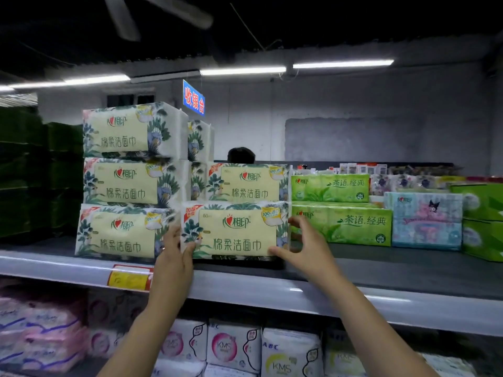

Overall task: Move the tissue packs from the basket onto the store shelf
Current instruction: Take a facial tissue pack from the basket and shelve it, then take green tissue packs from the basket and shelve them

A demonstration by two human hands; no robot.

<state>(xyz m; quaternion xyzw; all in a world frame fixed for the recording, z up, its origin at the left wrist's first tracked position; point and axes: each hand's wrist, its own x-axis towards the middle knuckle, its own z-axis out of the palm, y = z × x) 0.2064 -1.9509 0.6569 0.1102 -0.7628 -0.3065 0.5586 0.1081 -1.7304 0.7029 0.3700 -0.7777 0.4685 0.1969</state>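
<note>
Both hands are on one tissue pack: the left hand grips its left end, thumb on the front face and fingers round behind, while the right hand holds the right end with the thumb at the lower front corner and the fingers curved along the side. This pack is at the front of the shelf, low and square to the edge, its right end just beside the green packs; a dark line under it leaves me unable to tell whether it rests fully on the shelf yet. Much of the work looks done, judging by the matching packs already up: a stack of three just to the left, and a second pack above and slightly behind the one in hand. The basket is out of view, so how many packs remain cannot be told. Letting go of this pack appears to be what is left of the present step. Room is tight, with neighbours close on either side, so the fingers at each end have little space to slip out. Farther right stand a blue pack and green boxes. A yellow price tag hangs on the shelf edge, and white and pink packets fill the level below.
</note>
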